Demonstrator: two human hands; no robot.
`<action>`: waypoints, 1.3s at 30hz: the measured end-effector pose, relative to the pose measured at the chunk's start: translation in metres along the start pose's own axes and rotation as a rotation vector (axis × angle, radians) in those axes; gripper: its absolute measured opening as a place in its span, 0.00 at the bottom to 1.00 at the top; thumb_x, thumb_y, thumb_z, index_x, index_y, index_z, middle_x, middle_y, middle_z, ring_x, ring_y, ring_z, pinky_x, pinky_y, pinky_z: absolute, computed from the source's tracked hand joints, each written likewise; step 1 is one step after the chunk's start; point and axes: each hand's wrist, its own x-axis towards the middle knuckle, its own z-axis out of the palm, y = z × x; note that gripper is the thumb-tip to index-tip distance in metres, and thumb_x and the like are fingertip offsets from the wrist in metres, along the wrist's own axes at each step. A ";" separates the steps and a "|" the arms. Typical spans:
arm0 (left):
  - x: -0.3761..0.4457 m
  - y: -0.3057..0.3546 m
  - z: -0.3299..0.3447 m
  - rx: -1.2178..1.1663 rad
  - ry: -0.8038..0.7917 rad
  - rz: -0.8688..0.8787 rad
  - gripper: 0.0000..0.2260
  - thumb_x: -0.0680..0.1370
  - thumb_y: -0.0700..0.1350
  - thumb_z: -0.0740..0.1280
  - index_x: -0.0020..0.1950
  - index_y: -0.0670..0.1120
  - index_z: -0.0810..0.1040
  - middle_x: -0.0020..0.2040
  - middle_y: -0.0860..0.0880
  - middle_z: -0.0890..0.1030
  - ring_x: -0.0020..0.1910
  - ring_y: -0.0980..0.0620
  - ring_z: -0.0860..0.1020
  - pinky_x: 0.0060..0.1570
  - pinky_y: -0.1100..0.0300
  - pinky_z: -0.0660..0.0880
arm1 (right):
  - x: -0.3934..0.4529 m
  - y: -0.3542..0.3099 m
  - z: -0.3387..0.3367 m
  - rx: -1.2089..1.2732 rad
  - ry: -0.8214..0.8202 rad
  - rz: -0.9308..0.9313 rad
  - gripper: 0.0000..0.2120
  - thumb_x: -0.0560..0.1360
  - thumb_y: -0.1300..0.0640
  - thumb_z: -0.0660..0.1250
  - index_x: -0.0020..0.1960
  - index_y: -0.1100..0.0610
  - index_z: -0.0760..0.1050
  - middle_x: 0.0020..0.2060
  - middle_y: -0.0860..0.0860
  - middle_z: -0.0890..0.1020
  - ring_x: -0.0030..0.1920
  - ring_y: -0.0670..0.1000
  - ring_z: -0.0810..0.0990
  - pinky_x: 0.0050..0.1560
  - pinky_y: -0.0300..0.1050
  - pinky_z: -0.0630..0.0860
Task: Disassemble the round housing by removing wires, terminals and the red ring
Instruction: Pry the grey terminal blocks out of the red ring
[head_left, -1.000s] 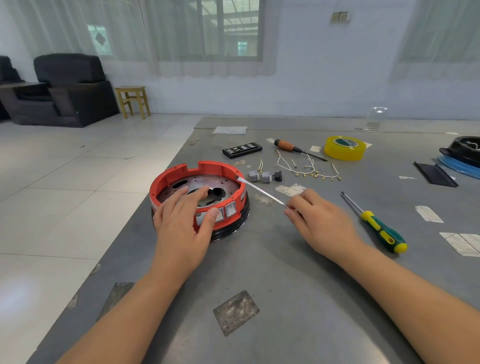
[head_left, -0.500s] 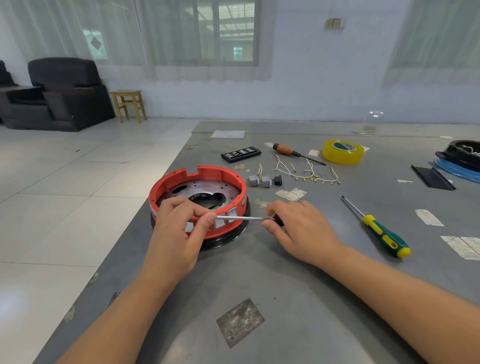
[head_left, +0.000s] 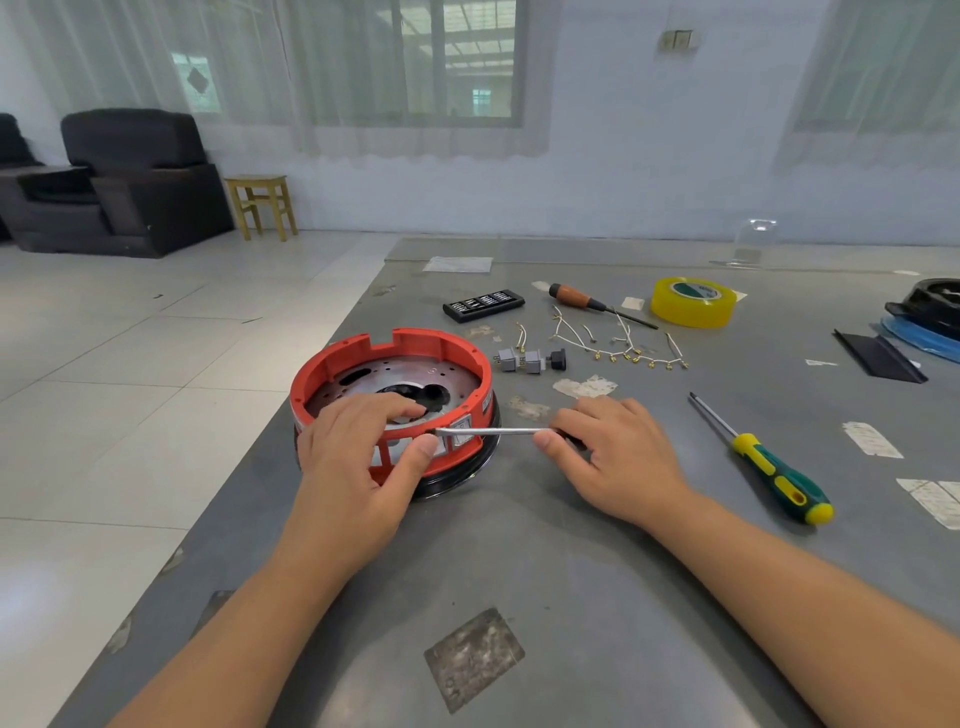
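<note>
The left hand (head_left: 358, 452) grips the red ring (head_left: 363, 358). The right hand (head_left: 618, 457) holds a thin screwdriver (head_left: 493, 431) against a terminal. Next, pry it out.

The round housing (head_left: 452, 480) lies flat near the tabletop's left edge – red ring (head_left: 415, 340) still on it; removed wires (head_left: 623, 345) and terminals (head_left: 527, 359) lie behind.
</note>
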 end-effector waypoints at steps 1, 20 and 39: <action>-0.001 -0.001 0.002 0.019 -0.007 -0.021 0.13 0.80 0.59 0.63 0.62 0.60 0.77 0.61 0.62 0.78 0.67 0.60 0.70 0.70 0.62 0.55 | -0.002 0.002 -0.002 -0.023 -0.001 0.027 0.23 0.81 0.35 0.51 0.43 0.47 0.76 0.35 0.45 0.74 0.42 0.49 0.74 0.45 0.48 0.68; 0.001 0.000 0.017 0.246 0.005 -0.039 0.14 0.81 0.55 0.62 0.62 0.58 0.83 0.46 0.59 0.82 0.56 0.53 0.74 0.64 0.56 0.56 | -0.017 0.003 -0.013 -0.351 0.156 0.025 0.25 0.82 0.35 0.53 0.40 0.48 0.79 0.31 0.47 0.74 0.34 0.54 0.74 0.39 0.50 0.66; -0.002 -0.008 0.013 0.165 -0.089 0.003 0.14 0.81 0.53 0.62 0.64 0.57 0.81 0.50 0.58 0.80 0.58 0.54 0.71 0.67 0.55 0.54 | 0.018 0.019 0.002 -0.225 0.099 -0.133 0.30 0.79 0.27 0.46 0.35 0.49 0.65 0.31 0.46 0.71 0.36 0.53 0.71 0.44 0.52 0.69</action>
